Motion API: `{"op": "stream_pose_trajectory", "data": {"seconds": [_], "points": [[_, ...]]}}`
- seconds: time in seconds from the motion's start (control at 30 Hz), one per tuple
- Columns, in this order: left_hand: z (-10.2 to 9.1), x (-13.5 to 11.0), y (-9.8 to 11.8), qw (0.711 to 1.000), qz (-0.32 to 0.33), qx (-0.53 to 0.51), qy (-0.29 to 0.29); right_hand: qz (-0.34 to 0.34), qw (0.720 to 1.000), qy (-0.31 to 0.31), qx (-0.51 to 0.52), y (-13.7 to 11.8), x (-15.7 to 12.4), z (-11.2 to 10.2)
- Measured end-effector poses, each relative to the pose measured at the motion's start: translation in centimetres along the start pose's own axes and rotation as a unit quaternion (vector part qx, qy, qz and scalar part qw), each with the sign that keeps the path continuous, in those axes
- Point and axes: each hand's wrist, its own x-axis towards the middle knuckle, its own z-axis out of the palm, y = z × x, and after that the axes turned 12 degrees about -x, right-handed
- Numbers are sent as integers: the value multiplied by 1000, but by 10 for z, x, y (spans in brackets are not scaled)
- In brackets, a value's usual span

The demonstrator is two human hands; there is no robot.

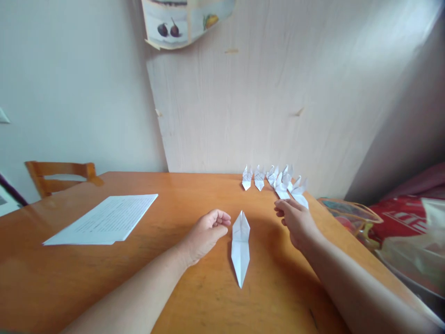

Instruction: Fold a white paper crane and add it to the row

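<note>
A long, narrow folded white paper piece [240, 246] lies flat on the wooden table [174, 287], pointed at both ends. My left hand [206, 233] rests on the table just left of it, fingers curled loosely with nothing visible in them. My right hand [295, 220] lies to the right of the piece, fingers bent, its fingertips close to a folded paper crane [299, 192] at the end of a row. Several white paper cranes [269, 178] stand in that row near the wall.
A printed sheet of paper [104, 220] lies on the table's left half. A wooden chair back [60, 175] stands beyond the left edge. Off the right edge are a basket [347, 215] and red and plastic bags [410, 232]. A wooden panel rises behind the table.
</note>
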Motion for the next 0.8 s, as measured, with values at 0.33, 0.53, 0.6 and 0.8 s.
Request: {"op": "stream_pose_trajectory", "data": {"seconds": [0.33,0.53,0.6,0.8], "points": [[3,-4,1,995,-21,45,-85,-6,1000,-8,16,1,1,7],[1,-1,-1,994,-21,60,-94,-15,1000,-13,16,-2,-2,10],[-1,-1,-1,993,-30,51,-98,-22,1000,-14,11,-2,-2,10],[-2,-1,2,996,-41,34,-74,-46,999,-23,-11,-1,-2,12]]}}
